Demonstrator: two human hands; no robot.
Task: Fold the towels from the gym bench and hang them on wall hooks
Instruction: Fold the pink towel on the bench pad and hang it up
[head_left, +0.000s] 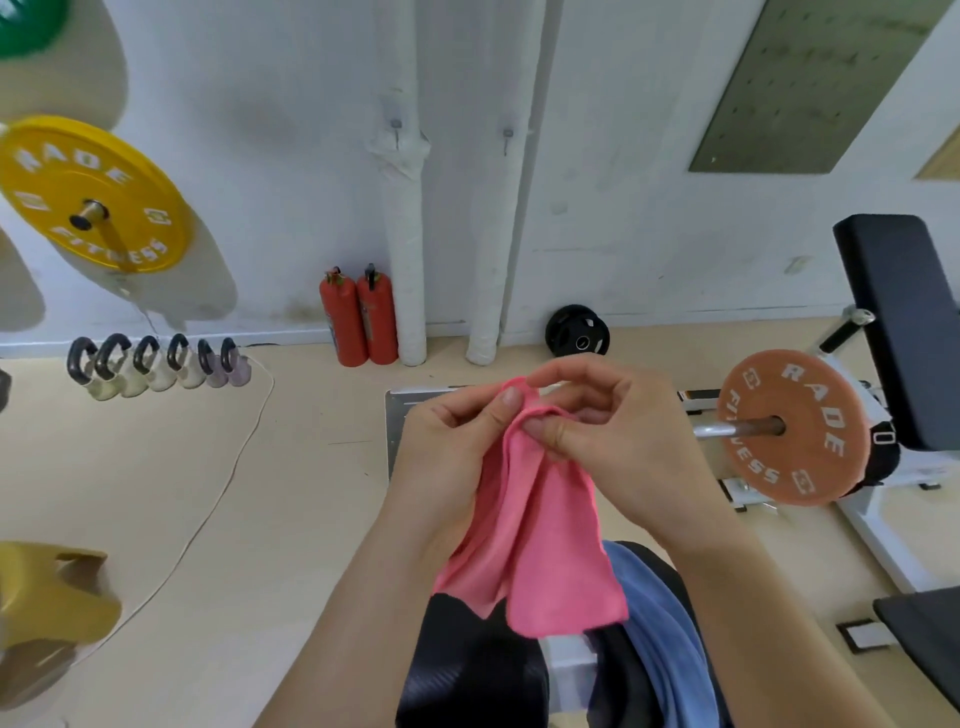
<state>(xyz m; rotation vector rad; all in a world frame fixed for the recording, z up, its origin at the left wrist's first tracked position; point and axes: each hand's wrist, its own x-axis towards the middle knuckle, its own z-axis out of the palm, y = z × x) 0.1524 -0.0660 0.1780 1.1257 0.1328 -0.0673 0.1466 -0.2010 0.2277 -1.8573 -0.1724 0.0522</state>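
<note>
Centre of frame: the person is holding a pink towel (550, 530) up in the air, above the bench (467, 670) at bottom centre. The left hand (447, 447) is pinching the top edge, its thumb pressing the cloth against curled fingers. The right hand (618, 426) is pinching the same edge just beside it, thumb and fingertips closing on the bunched hem while the index finger is arching loosely above. The two hands are meeting at the hem, touching or very nearly so.

The towel is hanging in soft lengthwise folds, its lower edge dangling just over the bench pad. It is looking light, thin and limp, with no stiffness. Judging by the drape, it is going to sag and slip out of any fold unless held along a hem. The best hold is likely a pinch at each top corner, drawing the edge taut.

A blue towel (660, 629) is lying on the bench, lower right of centre, partly behind the pink cloth and the right forearm, so its full extent is not showing. The bench is running off the bottom edge. Two wall hooks (396, 127) are sitting at upper centre, small and blurred, probably plain pegs. Any hanging loop on the pink towel is staying hidden inside the pinch.
</note>
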